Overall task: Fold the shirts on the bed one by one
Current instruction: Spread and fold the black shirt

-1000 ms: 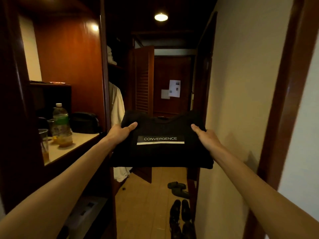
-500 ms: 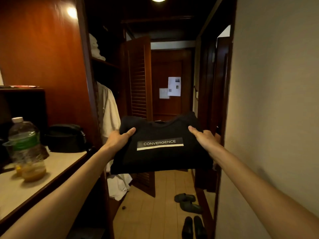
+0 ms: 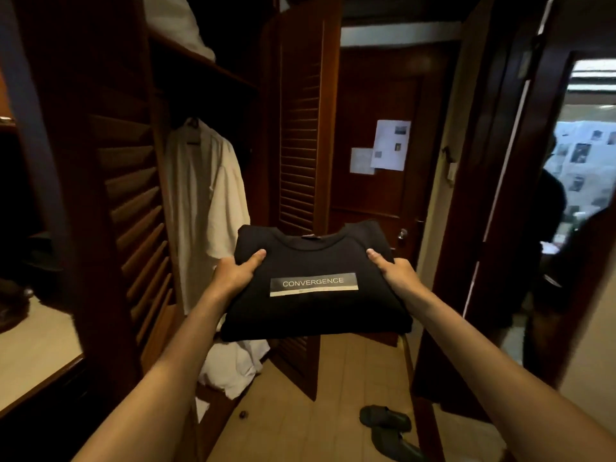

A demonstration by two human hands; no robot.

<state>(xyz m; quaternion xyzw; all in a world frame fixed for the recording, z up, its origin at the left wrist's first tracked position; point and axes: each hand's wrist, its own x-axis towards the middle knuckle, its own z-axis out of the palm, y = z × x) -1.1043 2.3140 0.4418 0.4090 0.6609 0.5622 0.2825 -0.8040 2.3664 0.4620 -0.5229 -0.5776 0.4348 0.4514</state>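
A folded black shirt (image 3: 313, 308) with a white "CONVERGENCE" label is held flat in front of me, at waist height in a narrow hallway. My left hand (image 3: 235, 273) grips its left edge, thumb lying on top and fingers hidden underneath. My right hand (image 3: 395, 273) grips the right edge the same way. The bed is out of view.
An open wardrobe (image 3: 200, 95) stands at the left with louvred doors (image 3: 300, 145), a white robe (image 3: 206, 208) hanging inside and white cloth (image 3: 233, 365) heaped on its floor. Dark slippers (image 3: 388, 428) lie on the tiled floor. A person (image 3: 546, 261) stands in the doorway at right.
I have walked forward along the hallway with the shirt; the counter with the bottle has slid out of view left, and the wardrobe and right doorway have come closer. Both grips are unchanged.
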